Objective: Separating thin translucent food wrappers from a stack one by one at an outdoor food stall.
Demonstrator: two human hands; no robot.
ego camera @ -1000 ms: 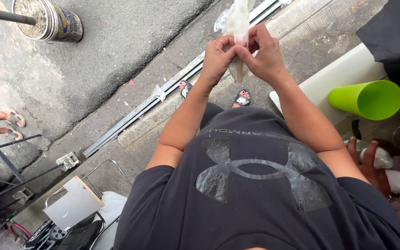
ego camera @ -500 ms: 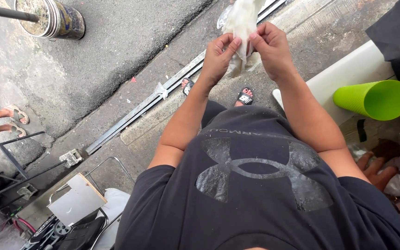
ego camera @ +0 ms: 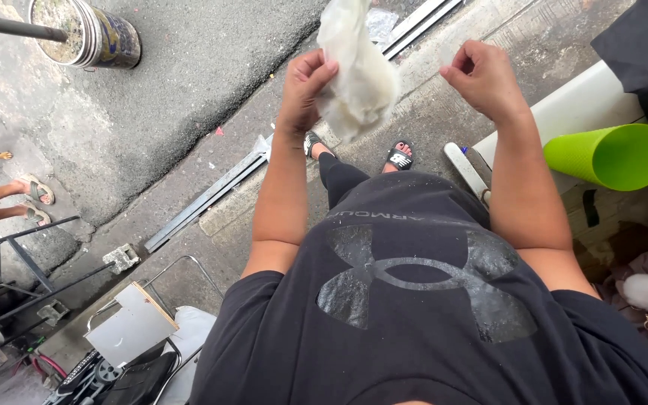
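I stand on a concrete pavement and look down over my black shirt. My left hand (ego camera: 305, 86) is raised in front of me and pinches a crumpled, whitish clear plastic bag (ego camera: 354, 71), which hangs to its right. My right hand (ego camera: 481, 75) is held up apart from the bag, fingers curled in with thumb and forefinger pinched; whether it grips anything is hard to see. My sandalled feet (ego camera: 400, 156) show below the bag.
A green plastic tube (ego camera: 609, 155) lies on a white ledge (ego camera: 579, 105) at the right. Metal rails (ego camera: 211, 196) run along the kerb. A tin with a pole (ego camera: 88, 34) stands top left. Another person's sandalled feet (ego camera: 31, 199) are at the far left. Chair and clutter sit bottom left.
My hands have come apart: both held the bag together before, now only the left one holds it and the right has moved off to the right.
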